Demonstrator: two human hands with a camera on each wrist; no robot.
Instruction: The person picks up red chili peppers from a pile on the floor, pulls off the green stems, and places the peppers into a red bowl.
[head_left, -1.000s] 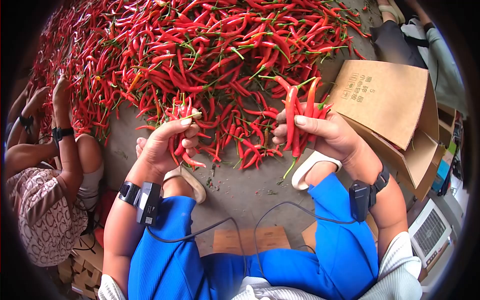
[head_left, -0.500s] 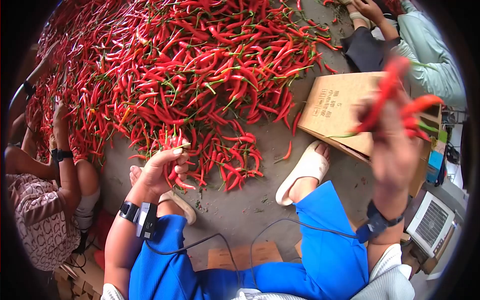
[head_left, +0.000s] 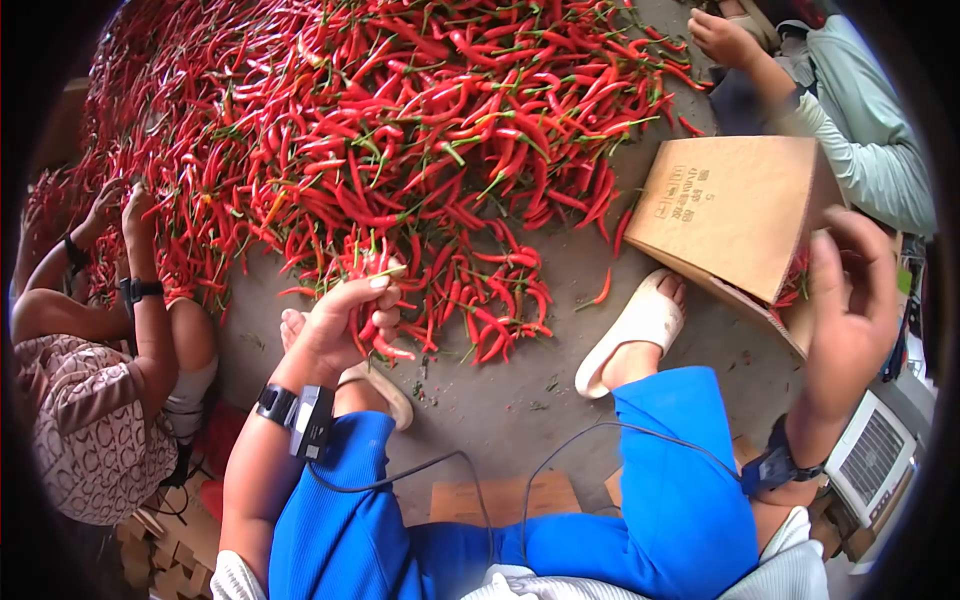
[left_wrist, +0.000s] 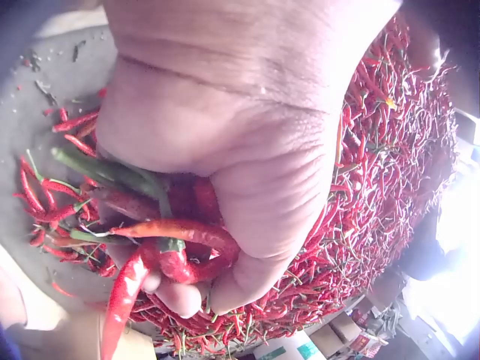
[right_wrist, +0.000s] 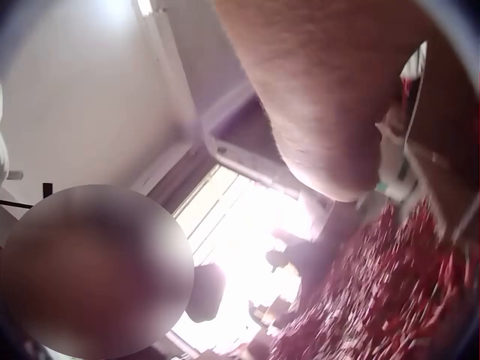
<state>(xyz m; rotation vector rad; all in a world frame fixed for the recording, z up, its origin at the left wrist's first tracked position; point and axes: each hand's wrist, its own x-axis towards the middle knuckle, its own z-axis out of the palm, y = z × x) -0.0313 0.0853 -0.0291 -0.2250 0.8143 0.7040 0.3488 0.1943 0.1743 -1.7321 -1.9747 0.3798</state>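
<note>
In the head view the left hand [head_left: 345,322] grips several red chilies [head_left: 368,330] in front of a large heap of chilies [head_left: 400,120]. The left wrist view shows its fingers curled round chilies [left_wrist: 202,251] with green stems. My right hand [head_left: 855,285] is raised beside the cardboard box [head_left: 725,210] at the right, fingers loosely bent, with no chili seen in it. Red chilies [head_left: 793,280] show at the box's opening. In the right wrist view part of the right hand [right_wrist: 322,105] appears; its fingertips cannot be made out.
A person in a patterned top [head_left: 95,430] sits at the left, and another in a pale green sleeve [head_left: 860,120] at the upper right. My sandal [head_left: 640,325] is just below the box. A white slatted appliance [head_left: 873,458] stands at the lower right.
My right hand has moved right from the heap, over to the box, and let go of its chilies. The left hand still grips its bunch.
</note>
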